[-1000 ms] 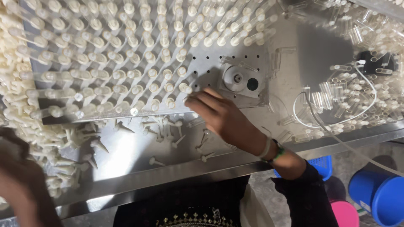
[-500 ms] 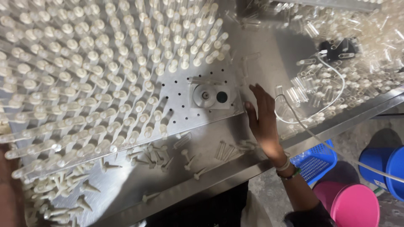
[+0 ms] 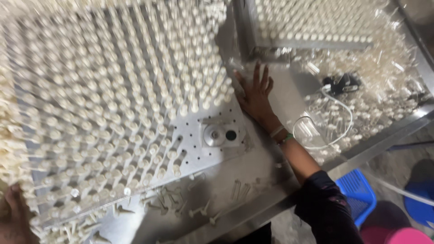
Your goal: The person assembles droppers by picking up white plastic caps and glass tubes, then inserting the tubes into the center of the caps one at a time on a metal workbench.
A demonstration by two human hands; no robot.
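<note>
A large perforated metal plate (image 3: 212, 158) carries rows of upright cream plastic pegs (image 3: 126, 90). My right hand (image 3: 256, 95) lies flat with fingers spread against the plate's right edge, holding nothing. My left hand (image 3: 13, 214) grips the plate's lower left corner, partly cut off by the frame edge. A round metal fitting with a dark hole (image 3: 220, 134) sits on the plate's bare lower right area. Several loose pegs (image 3: 181, 203) lie on the steel table below the plate.
A second peg plate (image 3: 312, 22) lies at the top right. Clear plastic parts (image 3: 384, 90) and a white cable with a black piece (image 3: 337, 86) cover the right side. Blue crate (image 3: 357, 192), blue bucket (image 3: 420, 199) and pink bucket (image 3: 398, 236) stand on the floor.
My right hand has slid from the plate's lower area up along its right edge. The plate now looks turned, with its fitting lower in view. My left hand now holds the lower left corner.
</note>
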